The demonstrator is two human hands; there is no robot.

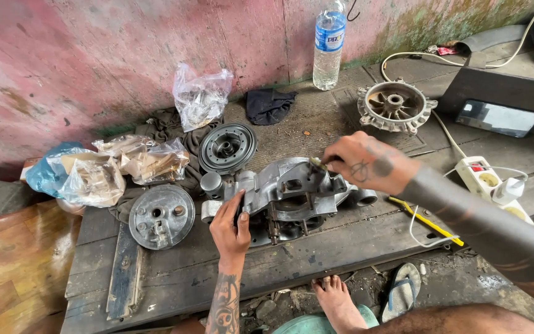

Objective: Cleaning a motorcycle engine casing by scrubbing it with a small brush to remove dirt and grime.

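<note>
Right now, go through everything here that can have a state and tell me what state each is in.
Engine crankcase: lying flat on the wooden platform, partly stripped.
Left hand: pressed on the crankcase's edge.
Right hand: pinching a small part over the crankcase.
Water bottle: upright, capped.
Round drum cover: lying flat.
Pulley disc: lying flat.
Power strip: charger plugged in.

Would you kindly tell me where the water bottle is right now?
The water bottle stands upright at the top centre of the head view, against the pink wall, behind the finned metal wheel.
</note>
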